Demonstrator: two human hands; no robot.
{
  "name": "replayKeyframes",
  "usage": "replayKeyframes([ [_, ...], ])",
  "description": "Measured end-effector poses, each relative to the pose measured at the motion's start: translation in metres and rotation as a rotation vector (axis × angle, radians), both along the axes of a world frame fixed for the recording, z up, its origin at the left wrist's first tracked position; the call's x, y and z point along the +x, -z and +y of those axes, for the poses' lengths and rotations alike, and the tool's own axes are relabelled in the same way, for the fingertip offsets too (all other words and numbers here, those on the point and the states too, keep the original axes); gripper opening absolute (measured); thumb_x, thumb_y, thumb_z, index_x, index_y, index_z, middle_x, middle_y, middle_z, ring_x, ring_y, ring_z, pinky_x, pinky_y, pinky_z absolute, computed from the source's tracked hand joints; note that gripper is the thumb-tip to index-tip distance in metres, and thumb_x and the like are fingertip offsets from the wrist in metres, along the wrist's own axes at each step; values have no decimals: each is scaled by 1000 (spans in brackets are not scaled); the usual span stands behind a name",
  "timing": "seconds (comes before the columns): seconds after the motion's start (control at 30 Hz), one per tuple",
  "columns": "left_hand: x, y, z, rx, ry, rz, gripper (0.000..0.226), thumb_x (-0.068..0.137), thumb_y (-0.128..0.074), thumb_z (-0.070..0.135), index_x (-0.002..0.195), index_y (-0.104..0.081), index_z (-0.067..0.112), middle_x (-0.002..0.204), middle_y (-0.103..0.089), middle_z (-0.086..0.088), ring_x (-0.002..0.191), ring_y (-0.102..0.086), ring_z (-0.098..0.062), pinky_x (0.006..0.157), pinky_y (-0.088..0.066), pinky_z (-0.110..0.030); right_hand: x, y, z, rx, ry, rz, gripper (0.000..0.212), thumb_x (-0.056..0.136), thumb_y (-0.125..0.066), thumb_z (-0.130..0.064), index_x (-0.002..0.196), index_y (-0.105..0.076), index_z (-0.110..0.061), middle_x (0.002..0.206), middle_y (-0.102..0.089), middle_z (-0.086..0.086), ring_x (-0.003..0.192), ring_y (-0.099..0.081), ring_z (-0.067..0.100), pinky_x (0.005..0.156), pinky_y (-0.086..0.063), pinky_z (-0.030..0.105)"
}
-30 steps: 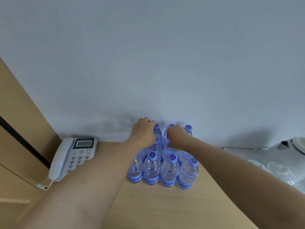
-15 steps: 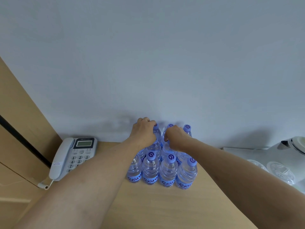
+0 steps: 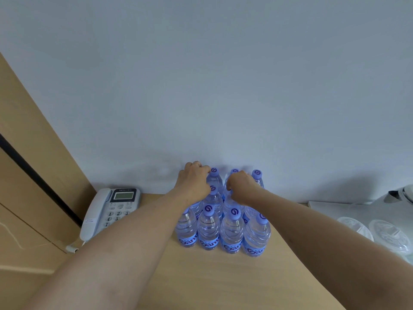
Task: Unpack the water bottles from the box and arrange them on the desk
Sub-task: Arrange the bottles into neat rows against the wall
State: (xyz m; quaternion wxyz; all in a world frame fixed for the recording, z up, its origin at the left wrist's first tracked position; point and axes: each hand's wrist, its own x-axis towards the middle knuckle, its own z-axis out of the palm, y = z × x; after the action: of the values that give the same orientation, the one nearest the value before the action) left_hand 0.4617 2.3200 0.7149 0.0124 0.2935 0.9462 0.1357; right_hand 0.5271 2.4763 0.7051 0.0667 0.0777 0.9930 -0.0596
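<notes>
Several clear water bottles [image 3: 231,233] with purple caps and blue labels stand in tight rows on the wooden desk [image 3: 214,280], against the wall. My left hand [image 3: 194,182] reaches over the back left of the group, its curled fingers gripping the top of a bottle there that it hides. My right hand [image 3: 242,186] grips the neck of a bottle in the middle rows, just right of centre. The box is out of view.
A white desk phone [image 3: 109,209] lies left of the bottles beside a wooden panel [image 3: 33,157]. At the right sit a white tray [image 3: 330,205] with clear glasses [image 3: 355,227] and a white kettle [image 3: 402,195].
Both hands stay on the same bottles at the back of the group. The group and the view shift only slightly.
</notes>
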Motion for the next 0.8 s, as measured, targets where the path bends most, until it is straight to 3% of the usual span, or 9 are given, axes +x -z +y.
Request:
replayKeyframes([
  [0.07,-4,0,-1,1,10,3,48,79,-53,10,126,-56,20,120,-52,-4,113,-43,-26,86,-44,-37,-3,-3,-2,20,25,-12,9,80,-60,-1,81,-66,-7,85,-56,10,74,-57,31,55,-46,31],
  [0.17,-12,1,-1,7,34,16,47,79,-53,10,125,-56,19,122,-51,-4,114,-43,-26,87,-44,-37,-7,-3,-3,23,40,-26,21,82,-64,-4,101,-72,-7,102,-64,12,85,-65,27,68,-52,30],
  [0.27,-20,1,0,13,62,25,46,80,-53,11,125,-56,19,124,-51,-5,116,-43,-26,90,-45,-39,-11,-4,-3,26,46,-72,22,79,-70,-8,100,-72,-7,101,-64,9,84,-65,25,67,-53,31],
  [0.33,-26,1,0,22,80,20,46,81,-54,11,126,-56,19,125,-51,-4,117,-42,-26,91,-45,-39,-17,-8,-6,13,30,-102,34,72,-80,-15,104,-70,-11,102,-62,8,88,-63,25,72,-55,32],
  [0.4,-31,0,-2,28,96,18,47,81,-55,12,127,-55,20,127,-51,-4,119,-42,-26,93,-44,-39,-24,-12,-15,-20,-1,-54,44,71,-81,-19,112,-69,-19,107,-63,5,96,-63,25,76,-54,34],
  [0.47,-38,0,-6,29,108,14,48,81,-56,14,129,-54,20,128,-51,-5,120,-43,-26,94,-44,-39,-31,-14,-27,-45,-23,18,43,73,-77,-24,115,-68,-23,107,-64,3,95,-62,24,71,-52,32],
  [0.57,-47,0,-15,25,122,-8,49,83,-56,14,131,-54,19,129,-51,-6,120,-44,-26,94,-44,-39,-40,-12,-45,5,-27,-16,35,78,-74,-43,97,-69,-14,91,-60,4,73,-56,19,57,-43,27],
  [0.67,-56,1,-26,29,121,-20,48,84,-54,13,131,-55,18,127,-51,-6,119,-44,-26,94,-45,-39,-42,-7,-54,30,12,-31,44,83,-71,-42,62,-45,-13,69,-41,1,54,-38,12,43,-25,24],
  [0.8,-59,5,-39,41,118,-31,42,82,-54,12,123,-60,17,118,-53,-6,113,-47,-28,90,-48,-40,-44,-10,-58,26,25,-50,47,82,-74,-34,58,-38,-14,64,-40,1,53,-38,13,42,-24,25],
])
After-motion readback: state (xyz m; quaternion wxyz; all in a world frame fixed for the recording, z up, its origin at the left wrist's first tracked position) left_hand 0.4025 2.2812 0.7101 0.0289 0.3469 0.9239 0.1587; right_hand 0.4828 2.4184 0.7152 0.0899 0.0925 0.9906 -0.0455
